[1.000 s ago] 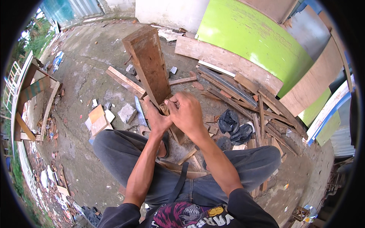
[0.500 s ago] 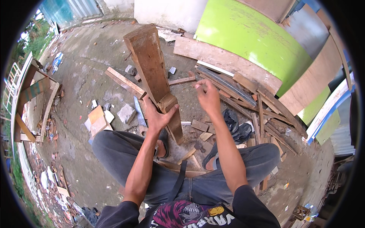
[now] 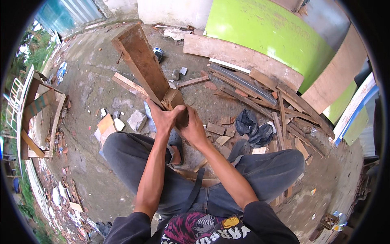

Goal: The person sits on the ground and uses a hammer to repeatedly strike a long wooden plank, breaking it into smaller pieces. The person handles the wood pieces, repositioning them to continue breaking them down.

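Note:
A thick brown wooden beam stands tilted in front of me, its top end leaning far and to the left. A nail sticks out of its left side near the top. A short wood block sits against its lower part. My left hand is closed round the beam's left side, just below the block. From the right, my right hand wraps the same lower part, close to my left thumb. My hands hide the beam's lower end. A saw blade lies on the ground beside my left hand.
A loose wooden strip lies left of the beam. Grey stone rests near my left knee. To the right are a black plastic bag and piled planks, with a green panel behind. Wood offcuts lie between my feet.
My right hand has come from the air on the right to grip the beam's lower part. The beam's top has tipped further left. My left hand stays on it.

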### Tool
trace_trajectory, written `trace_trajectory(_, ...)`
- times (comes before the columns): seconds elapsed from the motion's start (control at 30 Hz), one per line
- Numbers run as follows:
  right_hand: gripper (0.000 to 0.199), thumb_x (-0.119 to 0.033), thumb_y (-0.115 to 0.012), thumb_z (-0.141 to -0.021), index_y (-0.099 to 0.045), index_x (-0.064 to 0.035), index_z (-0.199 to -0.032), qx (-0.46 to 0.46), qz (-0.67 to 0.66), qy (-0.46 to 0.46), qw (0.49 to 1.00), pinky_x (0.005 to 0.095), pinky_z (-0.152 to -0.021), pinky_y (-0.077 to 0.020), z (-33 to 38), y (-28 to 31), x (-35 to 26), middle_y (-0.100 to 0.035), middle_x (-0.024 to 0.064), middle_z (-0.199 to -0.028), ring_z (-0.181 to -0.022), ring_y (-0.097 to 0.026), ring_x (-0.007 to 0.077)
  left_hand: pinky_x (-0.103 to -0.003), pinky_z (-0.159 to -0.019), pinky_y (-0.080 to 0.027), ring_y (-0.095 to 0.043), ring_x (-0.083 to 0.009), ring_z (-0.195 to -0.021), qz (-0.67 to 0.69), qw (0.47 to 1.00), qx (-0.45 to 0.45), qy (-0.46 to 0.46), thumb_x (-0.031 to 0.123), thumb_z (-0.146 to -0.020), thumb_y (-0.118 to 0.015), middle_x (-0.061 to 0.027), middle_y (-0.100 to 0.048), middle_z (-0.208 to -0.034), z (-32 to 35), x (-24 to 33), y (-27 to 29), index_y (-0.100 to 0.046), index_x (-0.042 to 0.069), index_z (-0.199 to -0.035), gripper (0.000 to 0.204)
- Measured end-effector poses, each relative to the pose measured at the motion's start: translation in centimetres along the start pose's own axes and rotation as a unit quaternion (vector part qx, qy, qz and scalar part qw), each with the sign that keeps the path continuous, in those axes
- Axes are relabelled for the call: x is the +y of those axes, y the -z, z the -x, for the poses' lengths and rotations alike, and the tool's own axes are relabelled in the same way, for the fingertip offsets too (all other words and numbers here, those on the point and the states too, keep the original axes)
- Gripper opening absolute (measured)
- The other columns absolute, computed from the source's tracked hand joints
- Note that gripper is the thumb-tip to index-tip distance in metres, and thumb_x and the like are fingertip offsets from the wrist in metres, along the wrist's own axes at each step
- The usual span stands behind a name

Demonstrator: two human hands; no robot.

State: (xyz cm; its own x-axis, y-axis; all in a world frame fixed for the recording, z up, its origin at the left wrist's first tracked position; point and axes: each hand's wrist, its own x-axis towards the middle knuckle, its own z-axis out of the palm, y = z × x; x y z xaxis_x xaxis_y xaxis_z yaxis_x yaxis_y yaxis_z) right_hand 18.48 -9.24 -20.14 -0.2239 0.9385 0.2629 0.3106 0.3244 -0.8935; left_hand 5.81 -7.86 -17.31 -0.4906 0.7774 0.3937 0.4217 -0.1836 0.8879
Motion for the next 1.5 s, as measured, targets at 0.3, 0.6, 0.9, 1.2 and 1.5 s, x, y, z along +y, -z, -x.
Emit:
trace_trajectory(0.3,0.070,-0.019,-0.080,-0.075,-0.044,0.0046,-0.131,0.026,-0.007,0.004,1.000,0.0439,-0.094,-0.0472,1.3,1.8,2.5,-0.055,0.0250,-0.120,-0.110,-0.057,0.0415,-0.035,-0.091,-0.043,-0.056,-0.0250,-0.100,0.022,0.999,0.025,-0.009,0.050,-0.103,-0.038,-0.0162,-0.062,-0.108,-2.0,-1.3,-0.2,-0.051,-0.004,-0.125,0.060)
trace_trajectory(0.6,0.075,-0.022,-0.076,-0.080,-0.039,0.0052,-0.139,0.099,0.003,0.042,0.994,0.0464,-0.097,-0.0456,-4.4,7.5,-0.8,-0.052,0.0277,-0.124,-0.116,-0.053,0.0438,-0.036,-0.099,-0.041,-0.056,-0.0235,-0.112,0.046,0.997,-0.013,0.058,0.059,-0.097,-0.040,-0.0131,-0.063,-0.117,-3.2,-7.4,2.8,-0.052,-0.003,-0.125,0.069)
trace_trajectory(0.9,0.084,-0.020,-0.073,-0.083,-0.026,0.0093,-0.146,-0.008,0.266,0.065,0.962,0.0457,-0.094,-0.0500,-11.8,5.7,0.2,-0.049,0.0296,-0.130,-0.114,-0.056,0.0436,-0.031,-0.083,-0.051,-0.063,-0.0173,-0.094,0.077,0.993,-0.013,0.087,0.028,-0.081,-0.082,-0.0097,-0.065,-0.105,-3.0,-4.7,3.2,-0.056,0.000,-0.115,0.052)
trace_trajectory(1.2,0.090,-0.027,-0.075,-0.082,-0.023,0.0040,-0.149,-0.119,0.387,-0.084,0.910,0.0487,-0.098,-0.0487,-13.9,1.9,8.3,-0.042,0.0272,-0.140,-0.123,-0.052,0.0393,-0.030,-0.080,-0.051,-0.064,-0.0146,-0.089,0.108,0.986,-0.004,0.123,0.025,-0.083,-0.079,-0.0081,-0.068,-0.101,-1.8,-4.8,5.0,-0.059,0.000,-0.115,0.045)
trace_trajectory(1.5,0.054,-0.037,-0.066,-0.085,-0.057,-0.0002,-0.123,-0.239,0.359,-0.267,0.862,0.0492,-0.094,-0.0486,-2.8,3.7,18.6,-0.064,0.0239,-0.118,-0.112,-0.060,0.0412,-0.028,-0.082,-0.048,-0.063,-0.0121,-0.089,0.211,0.955,-0.009,0.208,0.020,-0.083,-0.077,-0.0068,-0.070,-0.097,-1.5,-6.1,5.9,-0.067,-0.001,-0.100,0.029)
